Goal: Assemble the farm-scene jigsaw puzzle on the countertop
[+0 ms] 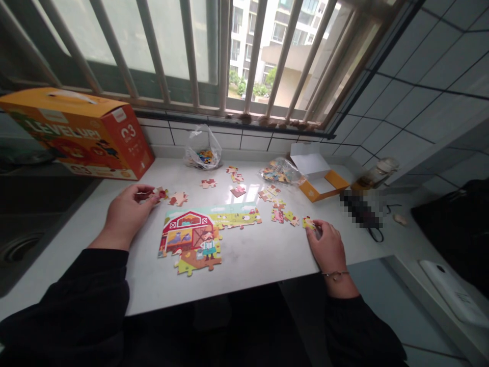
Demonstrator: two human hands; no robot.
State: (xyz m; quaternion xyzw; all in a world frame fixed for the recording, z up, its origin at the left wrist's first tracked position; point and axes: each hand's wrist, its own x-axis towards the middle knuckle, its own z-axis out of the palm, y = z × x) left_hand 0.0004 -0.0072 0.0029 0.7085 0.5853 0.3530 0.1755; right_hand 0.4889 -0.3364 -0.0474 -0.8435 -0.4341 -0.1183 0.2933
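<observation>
Orange cardboard box (78,140), "LEVEL UP!", "03"; left hand (128,211), pinching reddish jigsaw piece (162,193); right hand (328,244), pinching yellow-green jigsaw piece (307,223).

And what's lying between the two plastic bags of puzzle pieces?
In the head view, a couple of loose puzzle pieces lie on the countertop between the left bag and the right bag.

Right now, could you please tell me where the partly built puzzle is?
In the head view, the puzzle lies mostly left of centre on the white counter, between the left hand and the right hand and nearer the left.
</observation>
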